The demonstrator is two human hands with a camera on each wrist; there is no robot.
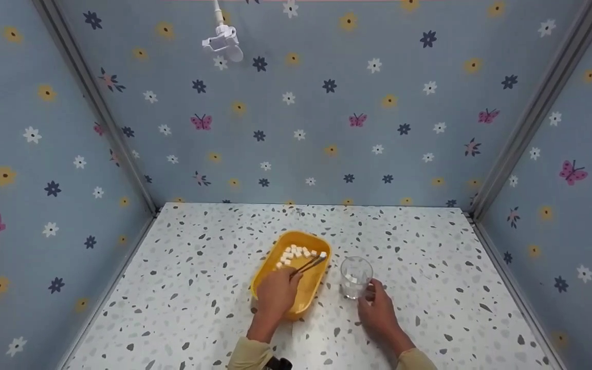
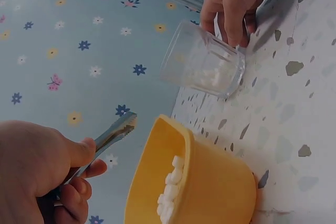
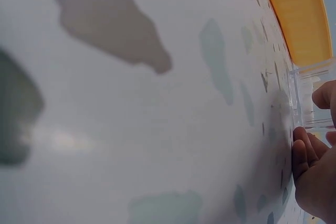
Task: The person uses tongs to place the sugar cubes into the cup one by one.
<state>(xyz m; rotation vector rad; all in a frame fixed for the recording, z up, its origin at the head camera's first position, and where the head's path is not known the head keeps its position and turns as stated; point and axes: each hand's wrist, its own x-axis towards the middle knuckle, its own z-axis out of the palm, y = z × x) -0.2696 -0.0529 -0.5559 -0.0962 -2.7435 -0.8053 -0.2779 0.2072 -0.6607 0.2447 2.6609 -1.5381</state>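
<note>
Head view: from my station I see the left hand (image 1: 277, 294) clamped round the tongs (image 1: 308, 264), low centre of the frame, over the yellow tray (image 1: 306, 292) on the speckled desk (image 1: 198, 288). White cubes (image 1: 296, 251) lie mostly toward the tray's upper end; one shows at the tongs' tips, though I cannot tell whether it is gripped. Right of the tray stands the glass (image 1: 356, 276), pinched at its side by the right hand (image 1: 379, 312). My left wrist view shows white pieces (image 2: 214, 78) inside the glass.
</note>
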